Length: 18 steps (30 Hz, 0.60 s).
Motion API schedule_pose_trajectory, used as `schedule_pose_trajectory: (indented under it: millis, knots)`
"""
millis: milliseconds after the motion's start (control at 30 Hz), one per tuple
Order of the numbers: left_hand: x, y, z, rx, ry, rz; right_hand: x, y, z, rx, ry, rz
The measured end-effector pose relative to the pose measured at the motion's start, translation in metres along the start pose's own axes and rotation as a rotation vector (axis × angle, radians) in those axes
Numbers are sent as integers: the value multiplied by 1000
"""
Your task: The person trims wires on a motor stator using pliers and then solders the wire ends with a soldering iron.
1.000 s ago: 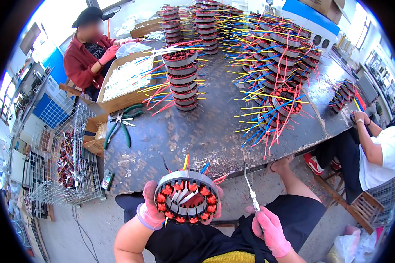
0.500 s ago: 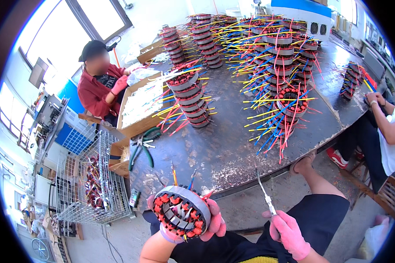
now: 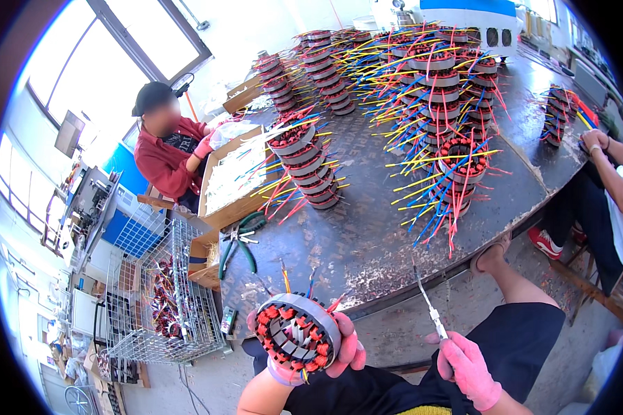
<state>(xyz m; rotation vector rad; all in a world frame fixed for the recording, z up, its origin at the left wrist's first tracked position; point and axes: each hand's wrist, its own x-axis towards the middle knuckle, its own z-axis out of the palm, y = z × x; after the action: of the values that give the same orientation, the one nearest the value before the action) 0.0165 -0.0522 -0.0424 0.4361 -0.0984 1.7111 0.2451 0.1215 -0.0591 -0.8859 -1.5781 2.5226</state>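
A motor stator (image 3: 298,335), a grey steel ring with red windings and black slots inside, rests in my left hand (image 3: 348,346). That hand wears a pink glove and its fingers wrap round the ring's right side. Short coloured leads stick up from the stator's far edge. My right hand (image 3: 469,370), also pink-gloved, is closed round the end of a slim tool (image 3: 432,311) with a whitish shaft and a thin, dark, pointed tip. The tool points up and away beside the table edge, apart from the stator.
Stacks of stators (image 3: 457,162) with yellow, blue and red leads stand on the dark worn table (image 3: 374,228). Green-handled pliers (image 3: 239,245) lie near a cardboard box (image 3: 246,173) of white strips. A wire basket (image 3: 166,318) stands at left. Two people sit nearby, left and right.
The view has shifted a little, so the table and boxes sit slightly farther right. Both hands keep their grips; the stator and tool stay about where they were relative to each other.
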Motion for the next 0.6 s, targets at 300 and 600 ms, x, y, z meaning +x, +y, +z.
schedule_pose_trajectory:
  millis: [300, 600]
  knots:
    - [-15, 5, -8, -216, 41, -68, -2, -4, 3, -28, 20, 16]
    - [-8, 5, -2, -38, 63, -43, -2, -3, 3, 0, 25, 25]
